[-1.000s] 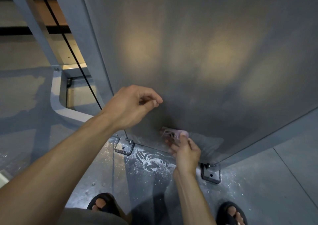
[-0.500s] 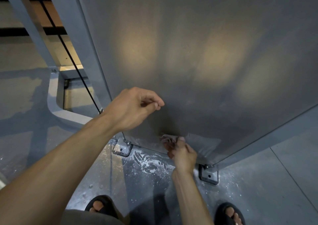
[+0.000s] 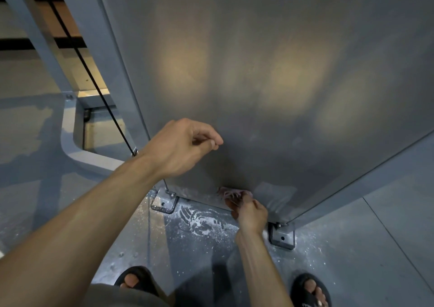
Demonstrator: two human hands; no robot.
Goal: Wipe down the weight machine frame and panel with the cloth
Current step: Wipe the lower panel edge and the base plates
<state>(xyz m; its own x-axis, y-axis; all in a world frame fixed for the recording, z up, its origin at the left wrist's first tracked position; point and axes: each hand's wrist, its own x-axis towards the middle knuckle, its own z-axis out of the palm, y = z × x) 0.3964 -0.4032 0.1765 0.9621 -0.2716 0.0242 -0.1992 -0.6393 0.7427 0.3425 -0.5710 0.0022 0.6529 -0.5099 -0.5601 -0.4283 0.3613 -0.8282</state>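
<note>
Right hand (image 3: 250,214): grips pink cloth (image 3: 231,193) against panel (image 3: 270,76) bottom edge; cloth mostly hidden.
Left hand (image 3: 182,147): fingers curled, holding nothing visible.
Sandalled feet: cropped below.

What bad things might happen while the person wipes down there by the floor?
The white powder scattered on the floor could make the sandals slip. The right hand presses the cloth along the panel's bottom edge, close to the bolted bracket, so knuckles might scrape metal. The cloth might also drag powder up onto the panel.
</note>
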